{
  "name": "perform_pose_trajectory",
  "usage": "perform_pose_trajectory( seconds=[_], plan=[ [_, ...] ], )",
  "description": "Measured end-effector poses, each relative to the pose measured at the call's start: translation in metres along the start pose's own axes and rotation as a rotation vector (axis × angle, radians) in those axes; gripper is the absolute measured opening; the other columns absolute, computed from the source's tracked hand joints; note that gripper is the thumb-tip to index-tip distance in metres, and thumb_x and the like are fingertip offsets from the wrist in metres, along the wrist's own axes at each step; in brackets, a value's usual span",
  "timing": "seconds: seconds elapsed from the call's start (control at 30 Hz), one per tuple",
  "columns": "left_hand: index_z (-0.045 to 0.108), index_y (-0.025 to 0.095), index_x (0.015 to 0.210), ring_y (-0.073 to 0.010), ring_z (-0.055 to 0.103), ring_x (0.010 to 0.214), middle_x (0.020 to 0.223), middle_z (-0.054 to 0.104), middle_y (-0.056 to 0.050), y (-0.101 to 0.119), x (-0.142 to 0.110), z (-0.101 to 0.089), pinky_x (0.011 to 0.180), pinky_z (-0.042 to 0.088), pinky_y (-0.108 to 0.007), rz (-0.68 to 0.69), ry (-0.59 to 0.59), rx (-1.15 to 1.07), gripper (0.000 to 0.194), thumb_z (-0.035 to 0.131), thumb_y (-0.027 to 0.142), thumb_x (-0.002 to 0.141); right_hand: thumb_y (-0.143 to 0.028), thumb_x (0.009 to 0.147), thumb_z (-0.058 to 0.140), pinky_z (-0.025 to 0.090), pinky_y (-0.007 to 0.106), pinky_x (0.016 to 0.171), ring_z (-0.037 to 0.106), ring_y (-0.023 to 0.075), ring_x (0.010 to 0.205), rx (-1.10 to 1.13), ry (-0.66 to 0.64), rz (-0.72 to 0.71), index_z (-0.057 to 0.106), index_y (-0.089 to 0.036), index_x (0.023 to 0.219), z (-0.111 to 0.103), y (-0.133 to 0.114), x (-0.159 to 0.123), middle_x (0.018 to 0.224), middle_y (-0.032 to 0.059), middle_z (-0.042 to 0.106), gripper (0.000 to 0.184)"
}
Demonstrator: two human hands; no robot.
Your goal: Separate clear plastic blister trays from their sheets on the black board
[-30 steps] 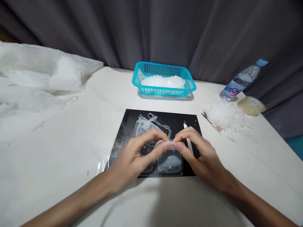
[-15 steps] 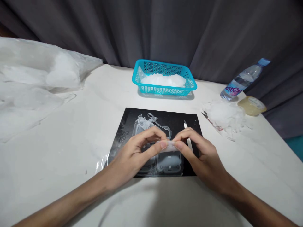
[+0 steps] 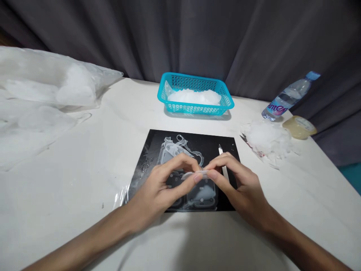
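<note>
Over a black mat (image 3: 149,150) on the white table, my left hand (image 3: 163,186) and my right hand (image 3: 239,184) meet fingertip to fingertip. Both pinch one small clear plastic piece (image 3: 194,174) between thumb and forefinger. Beneath it lie clear moulded plastic parts (image 3: 201,195), with more translucent trimmings (image 3: 176,145) at the mat's far side. A thin white-handled knife (image 3: 222,162) rests on the mat, partly hidden behind my right fingers.
A turquoise basket (image 3: 222,98) holding white plastic pieces stands behind the mat. Large clear plastic bags (image 3: 50,94) fill the left side. At the right are a heap of clear scraps (image 3: 266,139), a water bottle (image 3: 287,98) and a tape roll (image 3: 299,127).
Both hands stay pinched on the small clear piece, which has turned slightly flatter between the fingertips. Nothing else on the table has moved.
</note>
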State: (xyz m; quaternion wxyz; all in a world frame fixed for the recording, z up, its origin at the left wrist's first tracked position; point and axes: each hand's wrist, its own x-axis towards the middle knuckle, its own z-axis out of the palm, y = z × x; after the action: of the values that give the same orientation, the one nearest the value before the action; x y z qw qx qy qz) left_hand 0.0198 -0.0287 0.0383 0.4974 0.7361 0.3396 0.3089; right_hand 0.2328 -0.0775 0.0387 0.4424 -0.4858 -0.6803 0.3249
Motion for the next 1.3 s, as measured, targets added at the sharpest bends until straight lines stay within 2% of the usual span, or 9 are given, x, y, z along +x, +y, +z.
perform_pose_trajectory(
  seconds=[0.27, 0.53, 0.63, 0.77, 0.87, 0.97, 1.1, 1.23, 1.3],
  plan=[
    [0.067, 0.026, 0.1, -0.0117, 0.065, 0.088, 0.094, 0.069, 0.006, 0.009, 0.0, 0.001, 0.081, 0.047, -0.022, -0.025, -0.025, 0.04, 0.008, 0.06, 0.028, 0.104, -0.017, 0.1, 0.064, 0.042, 0.032, 0.088, 0.056, 0.0147, 0.086, -0.075, -0.002, -0.097, 0.063, -0.022, 0.099, 0.001, -0.004, 0.0, 0.091, -0.0024, 0.065, 0.006],
    [0.067, 0.026, 0.101, -0.0114, 0.065, 0.088, 0.094, 0.07, 0.006, 0.005, -0.001, 0.0, 0.08, 0.047, -0.021, -0.025, -0.053, 0.032, 0.008, 0.06, 0.029, 0.104, -0.013, 0.101, 0.06, 0.043, 0.033, 0.082, 0.055, 0.0164, 0.087, -0.106, -0.045, -0.081, 0.062, -0.022, 0.1, 0.0, -0.002, -0.001, 0.092, -0.0008, 0.064, 0.009],
    [0.067, 0.029, 0.107, -0.0126, 0.068, 0.097, 0.104, 0.073, 0.006, -0.002, -0.002, -0.002, 0.088, 0.048, -0.022, 0.029, -0.069, 0.028, 0.009, 0.06, 0.026, 0.105, -0.012, 0.1, 0.061, 0.044, 0.033, 0.083, 0.055, 0.0166, 0.088, -0.111, -0.031, -0.127, 0.062, -0.022, 0.102, -0.001, 0.0, 0.0, 0.093, -0.0004, 0.065, 0.01],
    [0.066, 0.032, 0.119, -0.0157, 0.065, 0.116, 0.122, 0.072, 0.004, -0.01, -0.003, -0.007, 0.104, 0.047, -0.028, 0.174, -0.104, 0.054, 0.021, 0.057, 0.018, 0.105, -0.011, 0.098, 0.065, 0.047, 0.033, 0.084, 0.057, 0.0173, 0.092, -0.141, -0.027, -0.201, 0.064, -0.022, 0.108, -0.004, 0.004, 0.0, 0.097, 0.0008, 0.067, 0.015],
    [0.065, 0.032, 0.121, -0.0163, 0.064, 0.12, 0.125, 0.071, 0.002, -0.013, -0.004, -0.009, 0.107, 0.046, -0.029, 0.224, -0.128, 0.088, 0.025, 0.056, 0.015, 0.106, -0.012, 0.096, 0.068, 0.048, 0.035, 0.087, 0.059, 0.0191, 0.097, -0.216, -0.045, -0.266, 0.063, -0.022, 0.115, -0.009, 0.01, 0.001, 0.102, 0.0026, 0.069, 0.021],
    [0.064, 0.031, 0.118, -0.0169, 0.065, 0.117, 0.122, 0.071, 0.001, -0.015, -0.006, -0.007, 0.104, 0.048, -0.03, 0.162, -0.065, 0.047, 0.019, 0.054, 0.019, 0.107, -0.017, 0.096, 0.071, 0.048, 0.039, 0.092, 0.06, 0.0217, 0.102, -0.313, -0.117, -0.257, 0.064, -0.023, 0.12, -0.011, 0.019, 0.003, 0.109, 0.0052, 0.068, 0.025],
    [0.055, 0.028, 0.113, -0.0165, 0.066, 0.102, 0.107, 0.067, 0.0, -0.016, -0.004, 0.0, 0.09, 0.052, -0.03, 0.002, 0.061, -0.048, 0.006, 0.051, 0.028, 0.108, -0.016, 0.102, 0.062, 0.049, 0.041, 0.092, 0.063, 0.0212, 0.096, -0.304, -0.133, -0.236, 0.065, -0.021, 0.111, -0.006, 0.029, 0.006, 0.103, 0.0058, 0.068, 0.011],
    [0.052, 0.027, 0.119, -0.0171, 0.066, 0.097, 0.103, 0.065, 0.0, -0.014, 0.003, 0.004, 0.087, 0.051, -0.029, -0.023, -0.027, -0.04, 0.026, 0.066, 0.037, 0.1, -0.013, 0.103, 0.059, 0.052, 0.034, 0.092, 0.065, 0.0188, 0.1, -0.151, -0.069, -0.236, 0.066, -0.022, 0.115, 0.003, 0.029, 0.004, 0.105, 0.0049, 0.069, 0.017],
    [0.058, 0.026, 0.115, -0.0159, 0.064, 0.091, 0.099, 0.066, 0.001, -0.012, 0.005, 0.003, 0.083, 0.049, -0.028, -0.044, -0.053, 0.039, 0.023, 0.067, 0.04, 0.099, -0.012, 0.103, 0.06, 0.053, 0.032, 0.093, 0.066, 0.0177, 0.103, -0.129, -0.063, -0.251, 0.066, -0.023, 0.118, 0.005, 0.027, 0.003, 0.108, 0.0046, 0.07, 0.019]
  ],
)
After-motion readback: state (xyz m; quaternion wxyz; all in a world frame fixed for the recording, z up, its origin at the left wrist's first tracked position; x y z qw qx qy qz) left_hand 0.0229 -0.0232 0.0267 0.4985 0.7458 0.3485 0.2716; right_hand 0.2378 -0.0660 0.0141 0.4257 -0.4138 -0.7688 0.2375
